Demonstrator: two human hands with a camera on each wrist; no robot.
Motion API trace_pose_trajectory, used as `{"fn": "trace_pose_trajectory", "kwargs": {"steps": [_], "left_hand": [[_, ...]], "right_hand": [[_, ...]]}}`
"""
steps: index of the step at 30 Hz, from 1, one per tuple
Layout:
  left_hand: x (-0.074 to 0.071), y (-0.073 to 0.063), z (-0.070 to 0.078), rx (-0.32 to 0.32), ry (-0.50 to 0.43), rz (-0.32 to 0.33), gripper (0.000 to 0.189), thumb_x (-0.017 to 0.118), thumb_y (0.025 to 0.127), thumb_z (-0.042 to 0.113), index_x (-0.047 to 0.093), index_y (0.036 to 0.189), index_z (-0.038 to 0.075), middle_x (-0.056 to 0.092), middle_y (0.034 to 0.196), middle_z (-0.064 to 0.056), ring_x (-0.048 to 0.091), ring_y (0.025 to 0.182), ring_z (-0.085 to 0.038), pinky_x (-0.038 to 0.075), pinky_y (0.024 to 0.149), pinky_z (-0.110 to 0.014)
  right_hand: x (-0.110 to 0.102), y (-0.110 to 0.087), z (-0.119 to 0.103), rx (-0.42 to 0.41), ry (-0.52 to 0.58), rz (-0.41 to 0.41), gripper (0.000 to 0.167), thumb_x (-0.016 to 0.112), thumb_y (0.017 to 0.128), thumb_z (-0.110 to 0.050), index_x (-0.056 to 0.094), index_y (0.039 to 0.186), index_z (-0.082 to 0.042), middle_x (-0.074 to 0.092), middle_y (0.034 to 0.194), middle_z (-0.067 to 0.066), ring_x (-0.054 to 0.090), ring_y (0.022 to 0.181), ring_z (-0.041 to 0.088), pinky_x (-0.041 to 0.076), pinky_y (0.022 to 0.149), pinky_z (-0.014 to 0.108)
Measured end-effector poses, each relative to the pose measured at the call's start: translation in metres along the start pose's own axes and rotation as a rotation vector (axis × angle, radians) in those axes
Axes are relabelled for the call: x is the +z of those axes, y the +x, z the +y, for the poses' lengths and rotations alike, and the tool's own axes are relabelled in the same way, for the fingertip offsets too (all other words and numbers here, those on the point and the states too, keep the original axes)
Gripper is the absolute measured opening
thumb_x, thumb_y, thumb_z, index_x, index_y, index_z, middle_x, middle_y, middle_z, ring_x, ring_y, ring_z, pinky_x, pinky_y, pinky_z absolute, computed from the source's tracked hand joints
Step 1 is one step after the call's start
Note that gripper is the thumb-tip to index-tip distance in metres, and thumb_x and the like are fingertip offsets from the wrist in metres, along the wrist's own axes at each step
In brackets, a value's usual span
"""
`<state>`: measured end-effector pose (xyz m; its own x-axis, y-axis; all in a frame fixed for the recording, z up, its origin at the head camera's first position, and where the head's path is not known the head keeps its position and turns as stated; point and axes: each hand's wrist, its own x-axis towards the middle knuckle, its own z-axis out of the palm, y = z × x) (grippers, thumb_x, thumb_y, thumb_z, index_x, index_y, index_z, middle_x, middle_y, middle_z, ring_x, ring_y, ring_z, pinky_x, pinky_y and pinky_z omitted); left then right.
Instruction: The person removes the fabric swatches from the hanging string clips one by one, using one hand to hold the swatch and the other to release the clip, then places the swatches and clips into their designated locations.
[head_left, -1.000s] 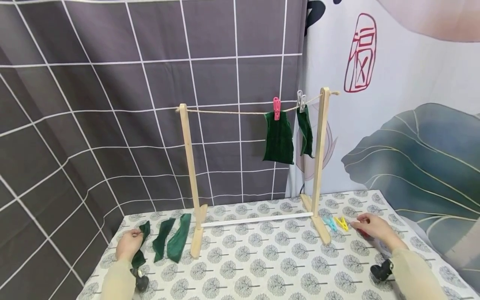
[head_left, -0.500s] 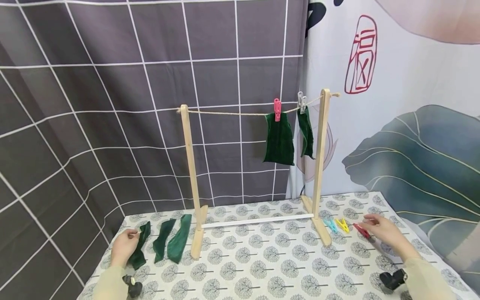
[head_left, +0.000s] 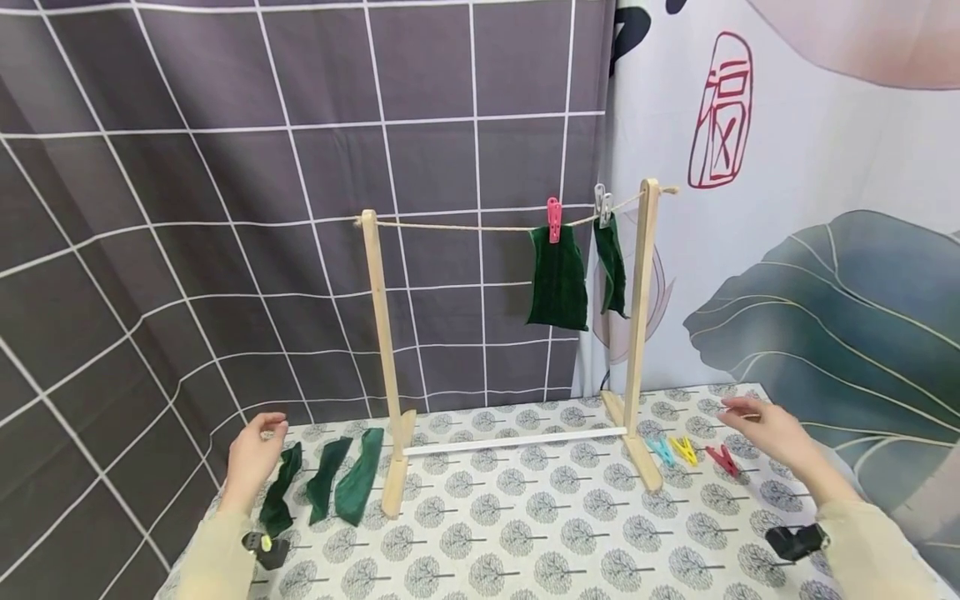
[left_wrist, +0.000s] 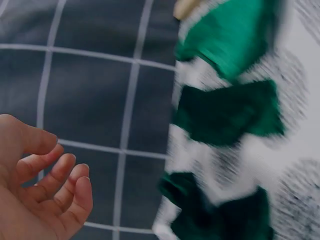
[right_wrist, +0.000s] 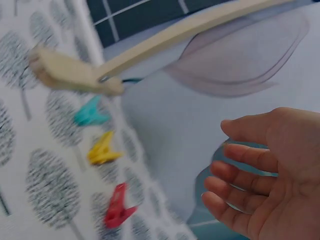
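My left hand (head_left: 255,454) is raised at the left, beside a dark green cloth (head_left: 279,492) on the table, its fingers loosely curled around nothing. A second green cloth (head_left: 327,479) and a lighter green cloth (head_left: 360,477) lie to its right. In the right wrist view my right hand (right_wrist: 270,175) has relaxed, spread fingers and holds nothing. It hovers past a red clothespin (head_left: 722,460), with a yellow clothespin (head_left: 683,451) and a blue clothespin (head_left: 662,451) further left. Green cloths hang on the line: one (head_left: 558,279) under a pink clothespin (head_left: 553,220), another (head_left: 611,265) under white clothespins (head_left: 604,207).
A wooden rack with a left post (head_left: 382,333) and a right post (head_left: 640,317) stands mid-table, a rope (head_left: 450,226) strung between them. A white bar (head_left: 517,440) joins the feet low down. Behind hang a dark grid curtain (head_left: 300,208) and a printed cloth.
Both hands have lifted and moved away from the table. My left hand has left the leftmost green cloth, and the right hand has left the red clothespin, which now lies in full view.
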<state>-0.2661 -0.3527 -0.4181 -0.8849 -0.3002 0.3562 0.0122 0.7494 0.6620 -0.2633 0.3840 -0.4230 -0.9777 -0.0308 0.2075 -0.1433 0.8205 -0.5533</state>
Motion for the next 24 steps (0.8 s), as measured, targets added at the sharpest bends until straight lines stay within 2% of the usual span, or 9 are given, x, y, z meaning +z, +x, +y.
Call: {"fn": "trace_pose_trajectory", "kwargs": {"steps": [5, 12, 14, 18, 20, 24], "left_hand": [[-0.011, 0.004, 0.028, 0.029, -0.029, 0.014, 0.032, 0.049, 0.105, 0.017, 0.058, 0.128, -0.004, 0.063, 0.12, -0.028, 0.062, 0.108, -0.046, 0.047, 0.084, -0.049], [-0.021, 0.008, 0.057, 0.105, -0.053, 0.067, 0.032, 0.052, 0.105, 0.018, 0.059, 0.129, -0.002, 0.064, 0.121, -0.024, 0.066, 0.103, -0.041, 0.048, 0.073, -0.035], [-0.022, 0.008, 0.063, 0.129, -0.056, 0.089, 0.03, 0.054, 0.104, 0.017, 0.061, 0.127, -0.001, 0.066, 0.118, -0.023, 0.068, 0.096, -0.035, 0.047, 0.068, -0.029], [-0.021, 0.006, 0.077, 0.17, -0.072, 0.088, 0.028, 0.058, 0.103, 0.017, 0.064, 0.125, 0.001, 0.068, 0.115, -0.02, 0.066, 0.081, -0.011, 0.046, 0.063, -0.018], [-0.019, 0.004, 0.086, 0.188, -0.091, 0.07, 0.028, 0.058, 0.103, 0.018, 0.064, 0.126, 0.002, 0.068, 0.114, -0.019, 0.066, 0.08, -0.008, 0.047, 0.064, -0.016], [-0.012, 0.002, 0.105, 0.236, -0.14, 0.026, 0.029, 0.058, 0.104, 0.018, 0.062, 0.127, 0.002, 0.066, 0.114, -0.018, 0.071, 0.088, -0.023, 0.049, 0.067, -0.014]], "right_hand": [[-0.016, 0.0, -0.02, -0.035, 0.004, 0.019, 0.053, 0.056, 0.104, -0.032, 0.052, 0.135, 0.012, 0.062, 0.12, 0.035, 0.058, 0.109, 0.052, 0.048, 0.082, 0.063], [-0.037, -0.005, -0.049, -0.051, 0.067, 0.129, 0.056, 0.054, 0.105, -0.039, 0.054, 0.139, 0.005, 0.058, 0.128, 0.036, 0.053, 0.116, 0.053, 0.041, 0.087, 0.066], [-0.041, -0.007, -0.057, -0.06, 0.088, 0.155, 0.054, 0.053, 0.105, -0.04, 0.054, 0.14, 0.002, 0.058, 0.13, 0.034, 0.052, 0.117, 0.052, 0.04, 0.087, 0.065], [-0.045, -0.01, -0.071, -0.083, 0.093, 0.175, 0.051, 0.054, 0.105, -0.039, 0.056, 0.139, -0.001, 0.061, 0.129, 0.03, 0.054, 0.116, 0.048, 0.042, 0.085, 0.061], [-0.045, -0.01, -0.078, -0.092, 0.094, 0.175, 0.051, 0.054, 0.105, -0.039, 0.057, 0.139, -0.001, 0.061, 0.128, 0.03, 0.055, 0.116, 0.048, 0.043, 0.085, 0.061], [-0.047, -0.008, -0.092, -0.113, 0.101, 0.186, 0.051, 0.055, 0.104, -0.04, 0.058, 0.139, -0.003, 0.062, 0.128, 0.028, 0.056, 0.115, 0.047, 0.043, 0.085, 0.062]]}}
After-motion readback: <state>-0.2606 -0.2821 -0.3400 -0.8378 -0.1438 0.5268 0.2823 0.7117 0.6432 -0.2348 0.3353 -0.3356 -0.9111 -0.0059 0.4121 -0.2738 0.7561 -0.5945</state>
